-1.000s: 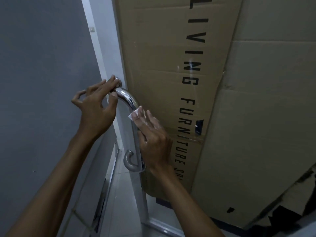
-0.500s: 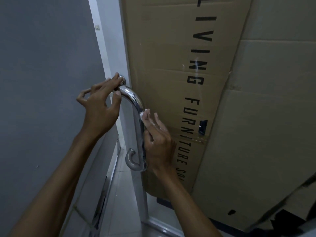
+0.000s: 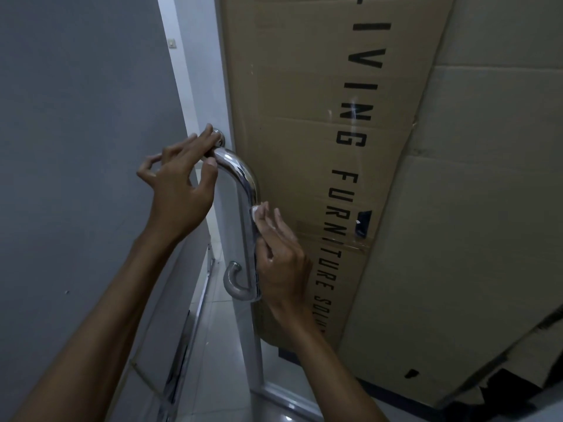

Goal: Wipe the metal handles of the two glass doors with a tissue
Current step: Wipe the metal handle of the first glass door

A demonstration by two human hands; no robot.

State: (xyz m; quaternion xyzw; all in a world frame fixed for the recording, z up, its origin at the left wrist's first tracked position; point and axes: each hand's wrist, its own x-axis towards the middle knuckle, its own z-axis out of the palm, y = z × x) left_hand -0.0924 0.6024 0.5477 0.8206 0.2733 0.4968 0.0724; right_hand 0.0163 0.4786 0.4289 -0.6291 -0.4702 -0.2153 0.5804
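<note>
Grey wall [image 3: 76,117] fills the left of the head view, with a glass door [image 3: 234,315] beside it and brown cardboard [image 3: 304,86] printed in black letters behind the pane; pale floor tiles [image 3: 219,345] show below. On the door, the chrome handle [image 3: 243,184] curves down from its upper mount; the left hand [image 3: 179,190] pinches its top bend between thumb and forefinger, other fingers spread; the right hand [image 3: 280,260] presses a white tissue [image 3: 255,212] against the handle's shaft, fingers straight and together.
</note>
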